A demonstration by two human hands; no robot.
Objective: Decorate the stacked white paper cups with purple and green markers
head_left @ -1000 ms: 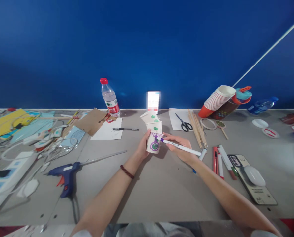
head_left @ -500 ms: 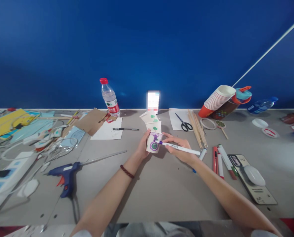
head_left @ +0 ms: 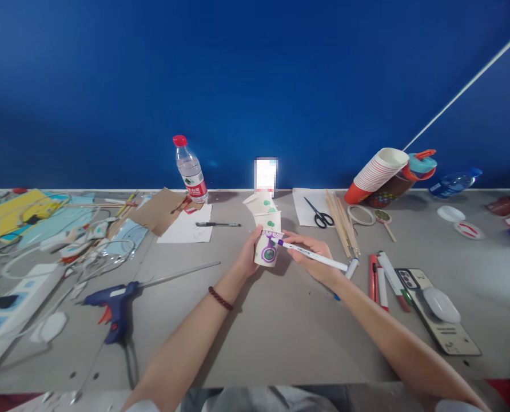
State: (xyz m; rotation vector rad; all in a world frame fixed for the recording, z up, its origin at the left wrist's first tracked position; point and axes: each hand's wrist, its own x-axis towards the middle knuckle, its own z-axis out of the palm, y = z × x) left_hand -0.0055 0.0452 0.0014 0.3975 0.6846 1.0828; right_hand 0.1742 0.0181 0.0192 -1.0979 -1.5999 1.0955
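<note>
Notably, we find right hand (head_left: 321,247) gripping marker (head_left: 313,255), its tip slightly raised; left hand (head_left: 248,253) gripping cup (head_left: 267,260); drawing likely continues.

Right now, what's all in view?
Held cup: 1, white-purple, centre
Held marker: 1, white-purple, centre
Loose cups: 2, white-green, centre
Cup stack: 1, white-orange, right
Red-capped bottle: 1, clear, left
Blurred screen: 1, white, back
Pen: 1, black, left
Scissors: 1, black, right
Sticks: several, tan, right
Phone: 1, pale, right
Glue gun: 1, blue, left
Wall: 1, blue, back
Table: 1, grey, below
Clutter: uncounted, mixed, both sides
Left hand: 1, bare, centre
Right hand: 1, bare, centre
</note>
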